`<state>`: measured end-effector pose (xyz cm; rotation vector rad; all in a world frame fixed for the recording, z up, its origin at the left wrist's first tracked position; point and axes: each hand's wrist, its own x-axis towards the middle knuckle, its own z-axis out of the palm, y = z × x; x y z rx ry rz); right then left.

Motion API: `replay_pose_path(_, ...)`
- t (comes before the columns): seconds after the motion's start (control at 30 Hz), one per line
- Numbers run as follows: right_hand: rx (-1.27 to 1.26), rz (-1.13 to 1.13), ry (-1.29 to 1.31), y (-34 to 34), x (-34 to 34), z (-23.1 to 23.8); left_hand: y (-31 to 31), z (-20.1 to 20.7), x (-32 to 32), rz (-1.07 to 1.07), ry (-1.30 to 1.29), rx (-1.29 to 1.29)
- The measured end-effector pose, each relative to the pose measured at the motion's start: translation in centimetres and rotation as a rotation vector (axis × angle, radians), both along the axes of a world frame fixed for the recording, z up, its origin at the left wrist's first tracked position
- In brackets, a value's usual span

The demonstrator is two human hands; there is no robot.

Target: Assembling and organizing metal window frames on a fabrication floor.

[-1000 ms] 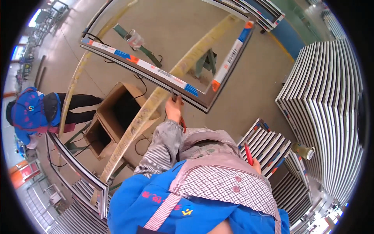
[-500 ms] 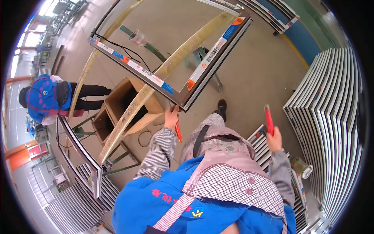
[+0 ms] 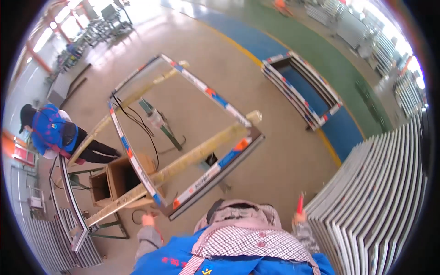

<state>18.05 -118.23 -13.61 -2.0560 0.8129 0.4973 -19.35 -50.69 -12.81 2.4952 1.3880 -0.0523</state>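
The frame [image 3: 213, 172] lies in front of you, a little left of your middle, resting across two padded rails, the near rail [image 3: 213, 145] and the far rail [image 3: 91, 137]. It is set askew to you: one corner points back toward your left side and the opposite one away from you. Its long axis seems to run from the near brown edge, at lower right, off to the upper left, though the lens bends the sides and makes the proportions hard to judge. The rails cross beneath it, slanting from lower left to upper right. Your left hand [image 3: 149, 220] is just beside the nearest corner; you cannot tell from here whether its fingers touch the frame, or whether that grip is spread or pressed together. Your right hand [image 3: 299, 217] is well apart from the frame, its grip closed around a red tool [image 3: 301, 204] whose long axis points almost straight away from you. Right of that hand stands a large stack [image 3: 366, 183] of pale profiles. An open box [image 3: 147, 162] sits under the frame's left side, and a co-worker [image 3: 52, 128] stands at far left.
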Motion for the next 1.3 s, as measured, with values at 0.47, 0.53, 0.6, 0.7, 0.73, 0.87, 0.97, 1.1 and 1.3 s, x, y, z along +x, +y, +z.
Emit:
replay_pose_path(0.47,0.145,0.106,0.091,-2.7,46.3,2.0,-25.1,24.5,58.3,0.184,-0.996,-0.689)
replay_pose_path(0.53,0.237,0.264,-0.057,1.1,54.4,4.5,-25.3,20.5,60.9,0.211,-0.909,-0.612)
replay_pose_path(0.6,0.319,0.443,-0.152,6.2,61.2,5.8,-24.7,22.2,63.9,0.209,-0.68,-0.189)
replay_pose_path(0.7,0.349,0.764,-0.21,14.8,67.7,9.8,-22.7,18.9,65.3,0.297,-0.359,0.211)
replay_pose_path(0.73,0.394,0.804,-0.205,17.6,69.5,10.4,-21.5,18.8,66.4,0.351,-0.277,0.171)
replay_pose_path(0.87,0.229,1.064,-0.294,24.8,75.4,7.2,-16.8,14.6,69.5,0.428,-0.086,-0.005)
replay_pose_path(0.97,0.234,1.015,-0.094,26.5,79.5,7.4,-12.6,14.8,71.9,0.545,-0.064,-0.018)
replay_pose_path(1.1,0.163,0.88,0.195,26.2,87.4,5.1,-9.0,17.2,73.4,0.582,0.065,-0.134)
replay_pose_path(1.3,0.071,1.053,0.28,30.7,97.2,-1.8,-12.3,17.4,68.8,0.752,0.043,-0.149)
